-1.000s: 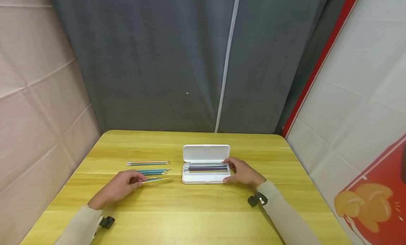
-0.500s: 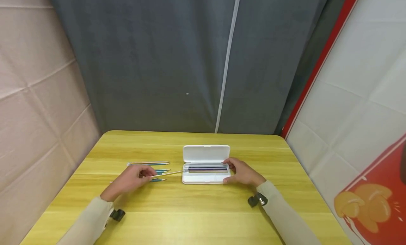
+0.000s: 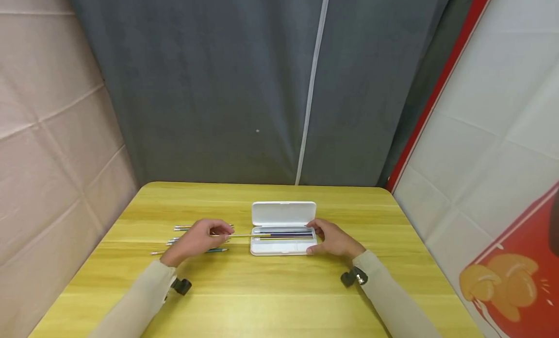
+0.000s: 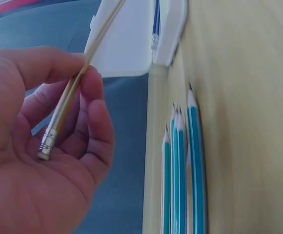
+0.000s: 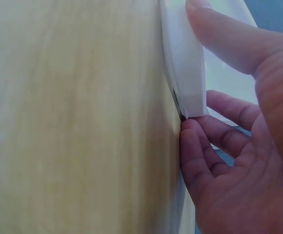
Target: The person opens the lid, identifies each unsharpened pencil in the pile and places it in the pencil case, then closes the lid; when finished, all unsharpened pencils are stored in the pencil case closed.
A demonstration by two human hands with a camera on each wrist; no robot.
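1. The left hand (image 3: 198,239) pinches a yellow pencil (image 3: 244,235) between thumb and fingertips near its eraser end; in the left wrist view the metal ferrule sits over the palm and the fingers curl round the shaft (image 4: 70,95).
2. That pencil lies nearly level, its pointed end reaching over the left edge of the white pencil case (image 3: 283,248), above the pencils already lying in the tray.
3. The pencil case stands open in the middle of the yellow wooden table (image 3: 271,299), its lid (image 3: 284,213) folded back on the far side of the tray.
4. Inside the case, a row of dark pencils (image 3: 290,234) lies lengthwise in the far half of the tray; the near half shows bare white.
5. The right hand (image 3: 334,239) grips the right end of the case, thumb on the near edge and fingers curled on the far edge; the right wrist view shows the thumb (image 5: 224,36) pressed on the white rim and the fingers tucked below it.
6. Left of the case, teal pencils (image 4: 180,175) lie side by side on the table, points toward the case, partly hidden under the left hand in the head view.
7. A grey curtain (image 3: 218,85) hangs behind the table, beyond the case.
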